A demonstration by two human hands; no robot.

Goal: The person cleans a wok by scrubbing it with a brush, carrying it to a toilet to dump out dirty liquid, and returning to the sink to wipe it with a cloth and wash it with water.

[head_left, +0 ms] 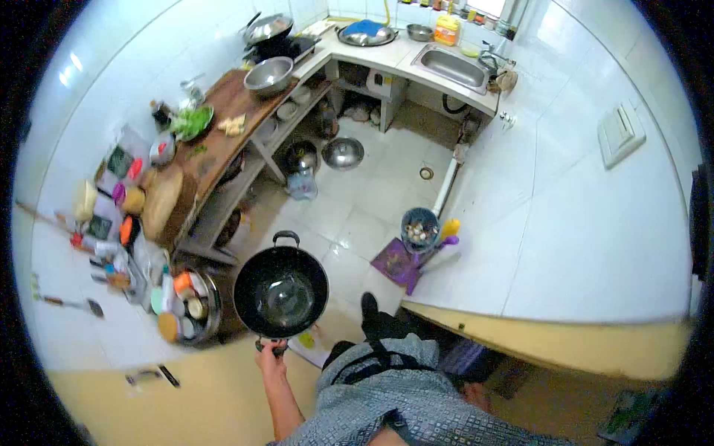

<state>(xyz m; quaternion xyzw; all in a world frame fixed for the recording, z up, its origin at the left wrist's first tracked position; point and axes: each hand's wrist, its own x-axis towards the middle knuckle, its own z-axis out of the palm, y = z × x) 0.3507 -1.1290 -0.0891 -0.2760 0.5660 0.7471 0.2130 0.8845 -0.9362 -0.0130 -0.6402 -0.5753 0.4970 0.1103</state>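
Note:
A black two-handled wok (281, 291) hangs in front of my body, over the floor, with a shiny patch at its bottom that may be liquid. My left hand (271, 355) is closed around the wok's near loop handle; the far handle points away from me. Low at my right side, beside the patterned grey top I wear, is my right hand (476, 396). It is small and blurred there, so its fingers cannot be made out. Left of the wok stands a large pot (216, 305) crowded with jars and bottles.
A wooden counter (242, 97) along the left carries a metal bowl (269, 76), a plate of greens (191, 123) and a round chopping board (161, 202). A sink (451, 68) is at the back. A bin (419, 230) and purple dustpan (394, 262) stand on the floor ahead.

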